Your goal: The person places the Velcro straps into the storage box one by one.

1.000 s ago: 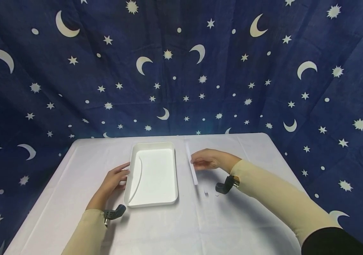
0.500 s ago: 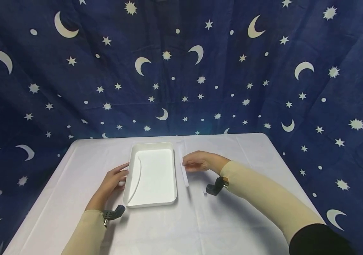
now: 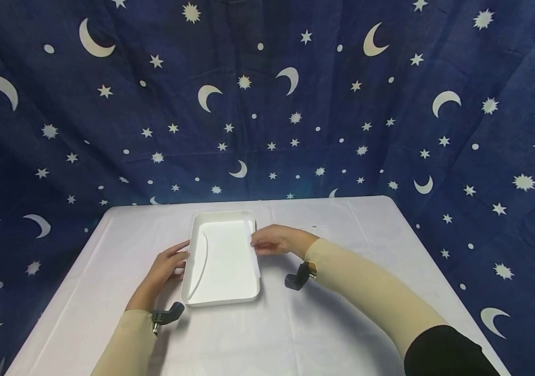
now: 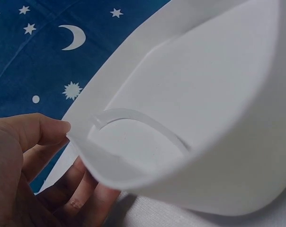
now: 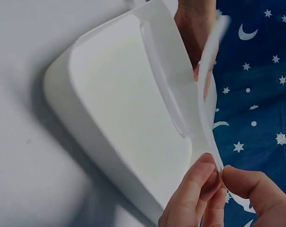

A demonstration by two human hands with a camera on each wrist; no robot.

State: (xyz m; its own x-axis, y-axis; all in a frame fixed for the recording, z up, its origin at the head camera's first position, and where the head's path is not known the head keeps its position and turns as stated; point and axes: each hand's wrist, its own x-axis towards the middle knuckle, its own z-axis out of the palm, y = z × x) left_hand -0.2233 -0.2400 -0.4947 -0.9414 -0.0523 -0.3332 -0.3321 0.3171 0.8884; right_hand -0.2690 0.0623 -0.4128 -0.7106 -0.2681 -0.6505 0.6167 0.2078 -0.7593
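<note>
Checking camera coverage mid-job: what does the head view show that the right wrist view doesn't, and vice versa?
Head only: beige right sleeve, dark device at its cuff, table's far edge. Right wrist only: a close look at the thumb and fingers pinching the white strip. Both: that strip, right hand, left hand, white tray, curved strip lying in it and starry backdrop.

Soft light, diffuse shadows on white table (image 3: 229, 339), slight blur in right wrist view

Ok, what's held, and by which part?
Right hand pinches the white strip between its ends; left hand holds the white tray by its left side.
</note>
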